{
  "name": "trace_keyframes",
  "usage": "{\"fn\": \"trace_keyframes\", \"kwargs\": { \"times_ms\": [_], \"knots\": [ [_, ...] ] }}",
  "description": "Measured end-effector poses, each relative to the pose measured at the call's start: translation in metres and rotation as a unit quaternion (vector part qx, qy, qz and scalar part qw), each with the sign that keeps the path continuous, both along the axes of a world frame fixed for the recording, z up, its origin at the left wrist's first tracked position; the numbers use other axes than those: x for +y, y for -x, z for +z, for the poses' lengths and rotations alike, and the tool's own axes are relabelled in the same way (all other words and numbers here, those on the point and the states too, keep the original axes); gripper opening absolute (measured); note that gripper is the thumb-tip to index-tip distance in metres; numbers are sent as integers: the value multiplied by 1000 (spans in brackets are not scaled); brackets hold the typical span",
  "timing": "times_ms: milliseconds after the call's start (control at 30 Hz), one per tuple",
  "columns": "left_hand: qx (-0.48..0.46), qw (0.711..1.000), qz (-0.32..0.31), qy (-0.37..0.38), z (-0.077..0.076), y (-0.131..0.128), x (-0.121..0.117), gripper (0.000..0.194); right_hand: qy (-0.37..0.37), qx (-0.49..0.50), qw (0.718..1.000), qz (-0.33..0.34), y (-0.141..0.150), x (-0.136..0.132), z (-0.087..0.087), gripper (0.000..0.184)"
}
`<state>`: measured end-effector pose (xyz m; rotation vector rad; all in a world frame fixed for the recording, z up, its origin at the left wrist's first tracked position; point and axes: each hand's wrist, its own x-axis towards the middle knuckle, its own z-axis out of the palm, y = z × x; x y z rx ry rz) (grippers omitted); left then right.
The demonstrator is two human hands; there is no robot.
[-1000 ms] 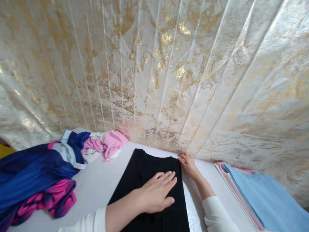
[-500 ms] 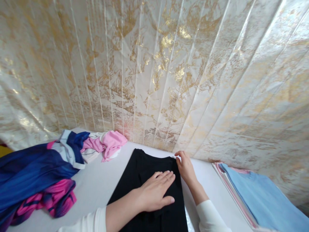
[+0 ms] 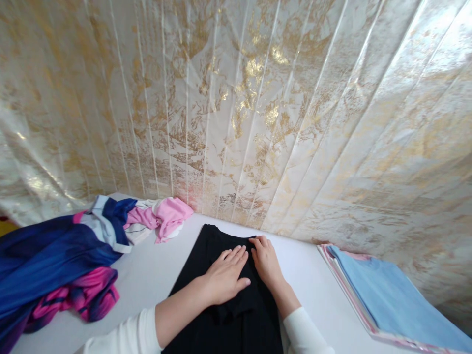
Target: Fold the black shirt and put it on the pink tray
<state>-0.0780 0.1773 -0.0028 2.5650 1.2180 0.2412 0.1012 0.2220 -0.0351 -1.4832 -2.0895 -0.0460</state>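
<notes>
A black shirt (image 3: 191, 305) lies folded lengthwise on the white table, its neckline at the far end. Flat on the middle of it rests my left hand (image 3: 225, 278), palm down with the fingers stretched out. My right hand (image 3: 266, 260) touches the shirt's far right corner beside the neckline, fingers bent and lying on the cloth. Whether its fingertips pinch any fabric cannot be made out.
On the left is a loose heap of clothes: a blue garment (image 3: 51, 255), a magenta one (image 3: 88, 297) and a pink one (image 3: 173, 216). At the right lies a stack of folded clothes with a light blue shirt (image 3: 394, 300) on top. Behind the table (image 3: 306, 275) hangs a gold-patterned sheet (image 3: 236, 123).
My right hand has moved left from the shirt's right edge onto its far corner. My left hand has shifted slightly left and up, still flat on the black shirt.
</notes>
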Motion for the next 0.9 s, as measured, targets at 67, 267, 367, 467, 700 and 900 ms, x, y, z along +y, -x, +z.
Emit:
{"fn": "trace_keyframes", "kwargs": {
  "times_ms": [67, 267, 367, 467, 700, 900],
  "knots": [
    [12, 1000, 14, -8, 5, 10, 2, 59, -3, 7, 1000, 10, 2, -9, 5, 39],
    [31, 986, 141, -79, 20, 38, 1, 37, 1, 68, 994, 81, 15, -55, 15, 48],
    [47, 978, 175, -101, 24, 42, 0, 17, 31, 107, 987, 114, 20, -79, 7, 52],
    [60, 977, 170, -110, 24, 42, 0, 11, 60, 96, 986, 120, 21, -96, -5, 56],
    [63, 979, 160, -106, 21, 47, 9, 19, 74, 88, 986, 121, 19, -106, -12, 58],
    [30, 995, 49, -81, 30, 59, 5, 32, 98, 139, 978, 124, 19, -105, -10, 54]
  ]
}}
